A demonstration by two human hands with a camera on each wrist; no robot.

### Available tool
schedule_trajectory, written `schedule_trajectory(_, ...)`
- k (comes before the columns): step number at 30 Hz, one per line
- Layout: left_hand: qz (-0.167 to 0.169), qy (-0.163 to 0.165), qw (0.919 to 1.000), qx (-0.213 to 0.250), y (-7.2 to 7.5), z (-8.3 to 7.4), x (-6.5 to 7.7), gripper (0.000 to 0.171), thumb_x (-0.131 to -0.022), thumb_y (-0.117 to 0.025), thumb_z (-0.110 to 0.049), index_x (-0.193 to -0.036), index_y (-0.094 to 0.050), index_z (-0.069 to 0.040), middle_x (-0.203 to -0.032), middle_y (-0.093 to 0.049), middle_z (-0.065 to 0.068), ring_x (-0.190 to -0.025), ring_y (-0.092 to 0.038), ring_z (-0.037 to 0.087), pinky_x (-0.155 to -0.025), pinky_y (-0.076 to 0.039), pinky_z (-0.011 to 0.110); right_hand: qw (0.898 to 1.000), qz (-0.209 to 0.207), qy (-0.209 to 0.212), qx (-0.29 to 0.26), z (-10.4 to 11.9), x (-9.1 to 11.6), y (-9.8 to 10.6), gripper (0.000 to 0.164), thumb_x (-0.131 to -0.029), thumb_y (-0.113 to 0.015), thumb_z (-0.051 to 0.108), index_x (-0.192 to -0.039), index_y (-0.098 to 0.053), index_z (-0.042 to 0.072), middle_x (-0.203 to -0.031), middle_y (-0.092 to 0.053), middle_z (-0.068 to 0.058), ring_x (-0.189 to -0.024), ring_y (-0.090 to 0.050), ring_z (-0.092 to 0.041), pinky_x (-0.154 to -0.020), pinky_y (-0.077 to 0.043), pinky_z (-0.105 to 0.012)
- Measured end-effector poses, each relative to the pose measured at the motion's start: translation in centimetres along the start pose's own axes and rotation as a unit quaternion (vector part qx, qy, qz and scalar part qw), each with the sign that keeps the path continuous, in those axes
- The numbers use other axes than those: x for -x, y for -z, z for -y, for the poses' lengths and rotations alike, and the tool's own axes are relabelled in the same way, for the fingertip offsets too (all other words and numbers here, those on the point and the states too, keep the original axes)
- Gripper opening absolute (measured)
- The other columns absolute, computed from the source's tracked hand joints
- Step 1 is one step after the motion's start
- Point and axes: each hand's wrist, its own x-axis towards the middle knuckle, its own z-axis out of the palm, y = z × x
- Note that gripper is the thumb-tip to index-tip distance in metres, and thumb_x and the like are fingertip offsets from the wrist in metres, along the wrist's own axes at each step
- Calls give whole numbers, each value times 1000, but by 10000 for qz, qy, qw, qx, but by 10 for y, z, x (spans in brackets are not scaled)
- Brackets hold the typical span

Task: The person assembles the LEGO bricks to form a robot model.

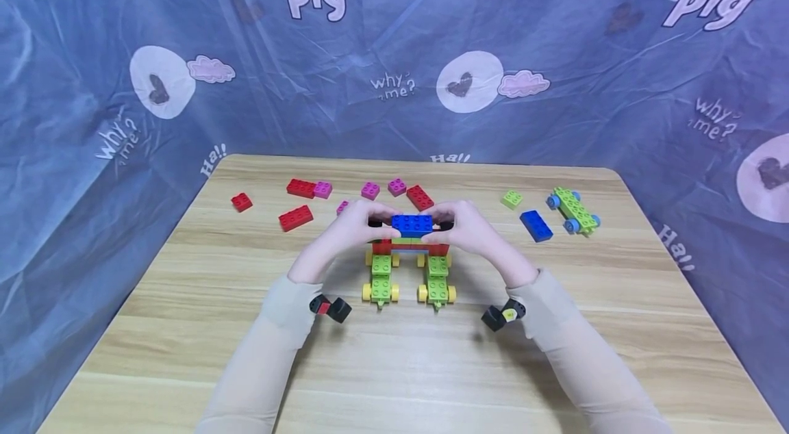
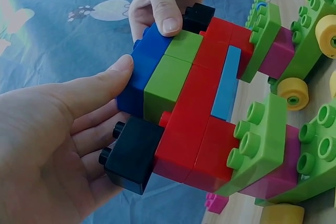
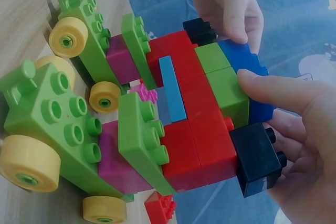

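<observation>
Blue brick (image 1: 411, 225), lime-green bases (image 1: 381, 276), yellow wheels (image 1: 452, 294), red bricks (image 2: 197, 98), wood-grained tabletop (image 1: 376, 379)

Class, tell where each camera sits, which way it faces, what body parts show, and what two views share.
Head: on the head, looking forward and down at the tabletop; left hand, right hand, sleeves show.
Left wrist: on that wrist, facing the brick build; left hand near, right beyond.
Right wrist: on that wrist, facing the brick build; right hand near, left beyond.
Both wrist views share the blue brick.

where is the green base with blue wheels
In the head view, the blue-wheeled green base is far right on the table, just right of a blue brick.
</observation>
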Motion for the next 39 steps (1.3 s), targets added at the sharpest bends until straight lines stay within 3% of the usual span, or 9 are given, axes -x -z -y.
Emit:
schedule_trajectory(16,-65,-115,9999,-99,-2,-1,2,38,-86,-73,-21,-118,-68,-2,-108,-72,11,-97,-67,20,-85,-55,33,10000,45,2,62,-6,0,-1,48,-79,-80,20,-119,-66,-2,-106,-71,-17,-99,-68,-29,-91,-52,-46)
schedule_trajectory(39,102,25,9995,-296,2,-2,0,42,-86,-74,-24,-121,-66,-3,-113,-71,10,-103,-66,21,-91,-53,37,9994,89,230,226,-3,2,0,47,-80,-78,20,-120,-64,0,-108,-70,-16,-101,-66,-29,-94,-50,-49)
